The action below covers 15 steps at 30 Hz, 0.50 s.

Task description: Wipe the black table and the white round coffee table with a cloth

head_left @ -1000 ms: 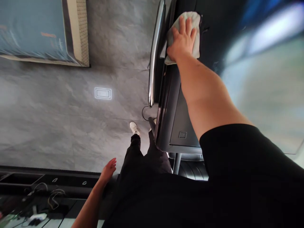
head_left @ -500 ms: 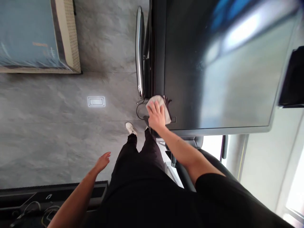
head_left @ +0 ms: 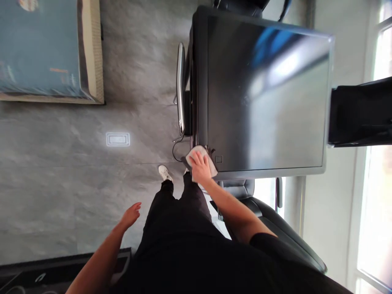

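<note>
My right hand (head_left: pixel 199 166) presses a pale cloth (head_left: pixel 211 166) flat against the near lower corner of a large dark screen (head_left: pixel 263 94) on a stand. Its fingers lie spread over the cloth. My left hand (head_left: pixel 131 214) hangs free at my side over the grey floor, fingers loosely together and holding nothing. My black trouser legs and a white shoe (head_left: pixel 164 172) show below the screen's corner.
A chrome bar (head_left: pixel 180 87) runs along the screen's lower edge, with a cable looping beneath it. A blue wrapped mattress (head_left: pixel 45 49) lies on the grey floor (head_left: pixel 61 171). A black chair (head_left: pixel 275 228) stands beside the stand. Another dark panel (head_left: pixel 361 110) juts in at the right.
My right hand slid the cloth along the screen's edge toward me, down to the near corner. The view pulled back, showing the whole screen. My left hand stayed at my side.
</note>
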Available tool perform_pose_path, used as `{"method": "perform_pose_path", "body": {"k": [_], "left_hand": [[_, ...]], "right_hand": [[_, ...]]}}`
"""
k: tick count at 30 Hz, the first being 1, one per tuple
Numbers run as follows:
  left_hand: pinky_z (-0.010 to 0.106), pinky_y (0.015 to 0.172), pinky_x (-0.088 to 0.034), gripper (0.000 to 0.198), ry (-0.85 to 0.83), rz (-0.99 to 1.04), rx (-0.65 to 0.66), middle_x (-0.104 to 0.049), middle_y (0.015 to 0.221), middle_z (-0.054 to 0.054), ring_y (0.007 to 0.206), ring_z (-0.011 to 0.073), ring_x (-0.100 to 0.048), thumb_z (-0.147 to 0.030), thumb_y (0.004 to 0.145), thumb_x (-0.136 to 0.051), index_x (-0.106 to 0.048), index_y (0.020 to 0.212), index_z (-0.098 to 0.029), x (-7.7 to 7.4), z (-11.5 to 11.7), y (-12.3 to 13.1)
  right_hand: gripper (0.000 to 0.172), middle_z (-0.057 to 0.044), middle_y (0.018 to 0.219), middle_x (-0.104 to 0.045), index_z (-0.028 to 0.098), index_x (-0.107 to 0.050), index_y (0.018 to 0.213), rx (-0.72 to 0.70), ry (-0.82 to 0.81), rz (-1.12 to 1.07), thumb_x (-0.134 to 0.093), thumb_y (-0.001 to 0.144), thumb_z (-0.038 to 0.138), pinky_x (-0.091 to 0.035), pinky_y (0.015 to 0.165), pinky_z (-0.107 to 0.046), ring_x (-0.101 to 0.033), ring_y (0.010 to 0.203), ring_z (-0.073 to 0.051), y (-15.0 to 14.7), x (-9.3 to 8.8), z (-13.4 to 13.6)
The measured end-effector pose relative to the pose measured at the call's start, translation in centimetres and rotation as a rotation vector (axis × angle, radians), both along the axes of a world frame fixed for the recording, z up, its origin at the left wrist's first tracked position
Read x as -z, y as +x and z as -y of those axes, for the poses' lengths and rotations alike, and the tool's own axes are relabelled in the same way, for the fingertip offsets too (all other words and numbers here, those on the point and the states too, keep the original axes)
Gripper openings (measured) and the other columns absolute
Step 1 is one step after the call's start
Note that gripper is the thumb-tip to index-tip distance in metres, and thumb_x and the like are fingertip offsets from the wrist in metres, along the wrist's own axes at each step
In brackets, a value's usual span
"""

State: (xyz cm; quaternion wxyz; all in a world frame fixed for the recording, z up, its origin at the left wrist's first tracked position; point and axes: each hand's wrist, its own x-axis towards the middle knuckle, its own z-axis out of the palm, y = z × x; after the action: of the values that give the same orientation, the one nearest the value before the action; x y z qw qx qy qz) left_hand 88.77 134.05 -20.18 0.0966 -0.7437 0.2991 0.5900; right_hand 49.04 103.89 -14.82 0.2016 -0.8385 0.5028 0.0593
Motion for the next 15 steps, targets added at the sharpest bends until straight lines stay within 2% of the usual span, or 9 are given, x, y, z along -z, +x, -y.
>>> {"method": "perform_pose_path", "body": {"k": [2, 6, 8, 9, 11, 12, 13, 15], "left_hand": [[0.036, 0.114, -0.057, 0.074, 0.035, 0.016, -0.01, -0.073, 0.15, 0.02, 0.14, 0.0259, -0.071, -0.007, 0.083, -0.051, -0.058, 0.157, -0.01, -0.2, -1.4, 0.0], [0.039, 0.11, -0.061, 0.078, 0.036, 0.05, -0.107, -0.074, 0.148, 0.02, 0.139, 0.0273, -0.072, -0.013, 0.08, -0.053, -0.056, 0.157, -0.01, -1.0, -3.3, 0.2], [0.041, 0.112, -0.061, 0.076, -0.013, 0.039, -0.165, -0.075, 0.146, 0.019, 0.138, 0.0279, -0.072, -0.017, 0.079, -0.054, -0.057, 0.155, -0.011, -1.5, -3.9, 0.3], [0.042, 0.114, -0.061, 0.076, -0.038, 0.031, -0.188, -0.076, 0.145, 0.018, 0.137, 0.0279, -0.072, -0.019, 0.078, -0.055, -0.057, 0.154, -0.012, -1.8, -4.1, 0.3], [0.043, 0.116, -0.06, 0.077, -0.061, 0.02, -0.217, -0.075, 0.145, 0.018, 0.134, 0.0281, -0.074, -0.02, 0.077, -0.056, -0.057, 0.154, -0.012, -2.1, -4.2, 0.2], [0.044, 0.116, -0.06, 0.078, -0.058, 0.017, -0.217, -0.075, 0.145, 0.018, 0.132, 0.0284, -0.075, -0.021, 0.077, -0.057, -0.057, 0.154, -0.013, -2.3, -4.1, 0.0], [0.044, 0.115, -0.061, 0.078, -0.049, 0.017, -0.204, -0.076, 0.144, 0.017, 0.13, 0.0286, -0.076, -0.02, 0.077, -0.057, -0.058, 0.154, -0.014, -2.4, -4.0, -0.1], [0.044, 0.112, -0.062, 0.076, -0.026, 0.016, -0.143, -0.078, 0.142, 0.016, 0.127, 0.0283, -0.078, -0.019, 0.077, -0.057, -0.06, 0.153, -0.016, -2.5, -3.3, -0.3]], "right_hand": [[0.066, -0.015, 0.186, -0.028, 0.016, -0.054, 0.167, 0.022, -0.058, 0.017, -0.056, 0.101, 0.014, -0.018, 0.138, -0.068, -0.018, 0.174, -0.038, 1.2, 0.3, 6.8], [0.06, -0.014, 0.188, -0.02, 0.01, -0.049, 0.165, 0.118, -0.179, 0.046, -0.053, 0.105, 0.007, -0.016, 0.137, -0.064, -0.011, 0.173, -0.027, 4.2, 1.8, 22.9], [0.053, -0.02, 0.187, -0.018, -0.001, -0.043, 0.16, 0.125, -0.198, 0.03, -0.05, 0.108, 0.007, -0.014, 0.136, -0.064, -0.007, 0.172, -0.023, 5.5, 2.3, 29.3], [0.049, -0.024, 0.186, -0.017, -0.007, -0.041, 0.157, 0.13, -0.2, 0.024, -0.048, 0.11, 0.008, -0.013, 0.136, -0.064, -0.005, 0.171, -0.021, 6.0, 2.3, 31.6], [0.046, -0.03, 0.185, -0.015, -0.013, -0.041, 0.151, 0.139, -0.192, 0.03, -0.042, 0.113, 0.013, -0.009, 0.136, -0.064, -0.001, 0.172, -0.022, 6.7, 2.1, 34.0], [0.047, -0.029, 0.185, -0.016, -0.012, -0.042, 0.153, 0.146, -0.185, 0.041, -0.041, 0.113, 0.014, -0.007, 0.136, -0.065, -0.001, 0.173, -0.023, 6.8, 1.9, 34.0], [0.05, -0.027, 0.186, -0.017, -0.009, -0.043, 0.156, 0.149, -0.177, 0.055, -0.04, 0.113, 0.015, -0.006, 0.137, -0.065, -0.002, 0.175, -0.024, 6.8, 1.5, 33.3], [0.057, -0.02, 0.187, -0.019, 0.002, -0.045, 0.165, 0.14, -0.16, 0.079, -0.042, 0.11, 0.015, -0.006, 0.139, -0.066, -0.005, 0.176, -0.027, 6.3, 0.5, 29.6]]}}
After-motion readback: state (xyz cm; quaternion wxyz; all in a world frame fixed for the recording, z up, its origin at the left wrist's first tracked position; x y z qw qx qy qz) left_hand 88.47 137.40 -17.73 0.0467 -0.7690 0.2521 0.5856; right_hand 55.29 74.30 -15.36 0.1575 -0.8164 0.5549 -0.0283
